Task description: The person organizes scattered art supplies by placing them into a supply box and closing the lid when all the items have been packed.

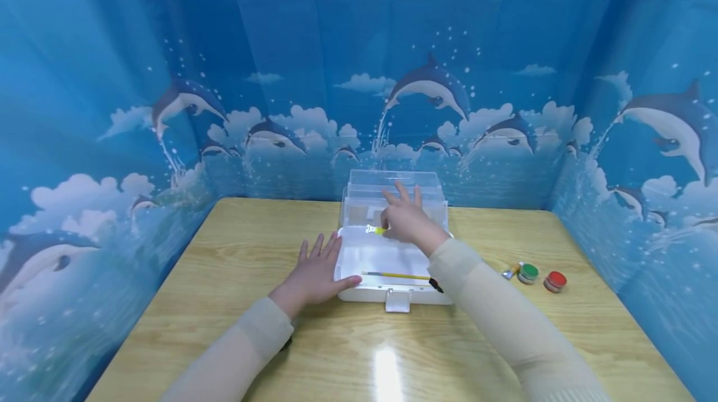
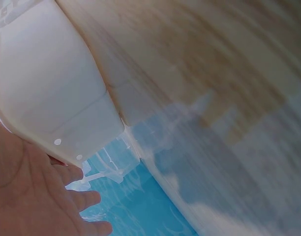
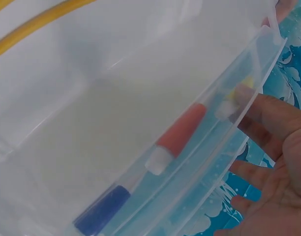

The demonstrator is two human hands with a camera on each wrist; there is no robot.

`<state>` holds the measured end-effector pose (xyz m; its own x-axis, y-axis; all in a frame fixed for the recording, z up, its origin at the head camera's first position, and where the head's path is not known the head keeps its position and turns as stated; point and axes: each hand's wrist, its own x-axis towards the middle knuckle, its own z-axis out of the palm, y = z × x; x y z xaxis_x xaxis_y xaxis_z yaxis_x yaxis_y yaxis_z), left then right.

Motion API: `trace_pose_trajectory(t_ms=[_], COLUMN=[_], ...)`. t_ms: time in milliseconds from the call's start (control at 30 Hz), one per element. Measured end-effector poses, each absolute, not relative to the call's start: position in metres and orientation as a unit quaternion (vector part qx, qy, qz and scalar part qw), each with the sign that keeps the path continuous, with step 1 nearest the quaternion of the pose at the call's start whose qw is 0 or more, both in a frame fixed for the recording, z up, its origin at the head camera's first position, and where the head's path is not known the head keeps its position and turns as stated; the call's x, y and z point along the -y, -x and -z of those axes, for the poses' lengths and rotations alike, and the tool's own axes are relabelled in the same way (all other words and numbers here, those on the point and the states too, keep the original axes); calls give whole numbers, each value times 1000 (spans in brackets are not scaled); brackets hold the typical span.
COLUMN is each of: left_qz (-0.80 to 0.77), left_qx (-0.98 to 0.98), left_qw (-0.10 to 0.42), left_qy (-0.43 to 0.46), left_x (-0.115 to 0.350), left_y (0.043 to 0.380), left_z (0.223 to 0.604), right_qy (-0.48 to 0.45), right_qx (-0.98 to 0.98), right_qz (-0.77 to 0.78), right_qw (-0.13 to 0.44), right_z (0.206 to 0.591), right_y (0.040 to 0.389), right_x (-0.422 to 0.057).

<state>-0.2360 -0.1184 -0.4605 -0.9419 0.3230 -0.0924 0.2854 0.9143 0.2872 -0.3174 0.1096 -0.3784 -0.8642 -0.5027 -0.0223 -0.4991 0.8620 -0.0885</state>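
Note:
A white plastic case (image 1: 359, 293) with a raised clear lid (image 1: 395, 179) stands on the table. My right hand (image 1: 408, 222) is over its back part, thumb and forefinger pinching a small yellow tube with a white cap (image 1: 378, 230); the other fingers are spread. In the right wrist view, a red tube (image 3: 182, 129) and a blue tube (image 3: 102, 210) lie along the clear wall beside the yellow one. My left hand (image 1: 316, 274) rests against the case's left side, fingers spread. A thin yellow paintbrush (image 1: 397, 275) lies along the case's front.
Right of the case, a green-lidded jar (image 1: 528, 273) and a red-lidded jar (image 1: 555, 281) stand on the wooden table (image 1: 269, 227). A small orange and silver item (image 1: 512, 271) lies by the green one. A blue dolphin-print curtain (image 1: 314, 28) encloses the back and sides.

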Motion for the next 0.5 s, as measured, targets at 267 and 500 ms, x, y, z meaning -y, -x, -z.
trace_pose_trajectory(t_ms=[267,500], left_qz=[-140,-145], left_qx=[-975,-974], left_qw=[69,66], left_qy=[-156,-161], left_x=[118,118], left_y=[234,233], left_z=[458,455], right_qy=[262,258], right_qx=[-964,-964], right_qz=[41,44], right_qw=[35,51], right_z=[379,376], right_y=[321,320], right_x=[-110,-110])
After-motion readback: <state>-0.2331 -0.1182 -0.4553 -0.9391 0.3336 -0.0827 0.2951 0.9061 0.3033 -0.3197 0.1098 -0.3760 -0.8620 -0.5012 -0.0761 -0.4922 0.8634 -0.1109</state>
